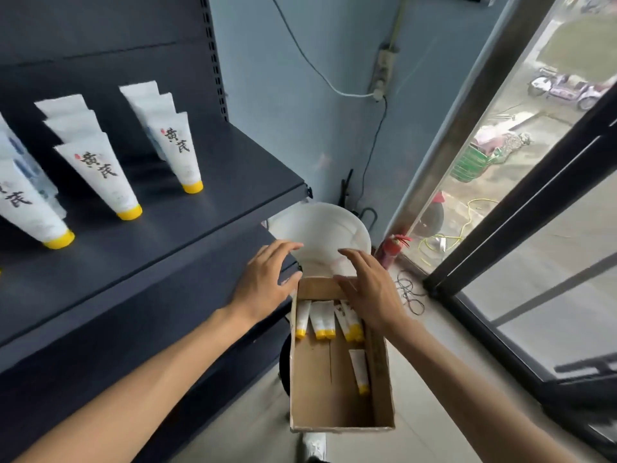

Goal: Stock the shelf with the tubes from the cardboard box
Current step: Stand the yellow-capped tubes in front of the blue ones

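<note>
Tubes [100,175] with yellow caps stood cap-down in rows on the dark shelf [233,168] at the far left, white bodies printed with black characters, three rows visible with several tubes one behind another. Moving right, the left hand [263,282] hovered over the shelf's lower edge, beside the far left corner of the cardboard box [380,379], fingers spread and relaxed, holding nothing. Below and between the hands, the open box held more tubes [322,319] lying flat: a cluster along its far end and a single one [360,369] against the right wall. The right hand [370,289] was held over the far end of the box, fingers straight and apart, gripping nothing. Beyond both hands stood a white round bucket [320,228] on the floor. Furthest right ran a window [534,162] with dark frames.
</note>
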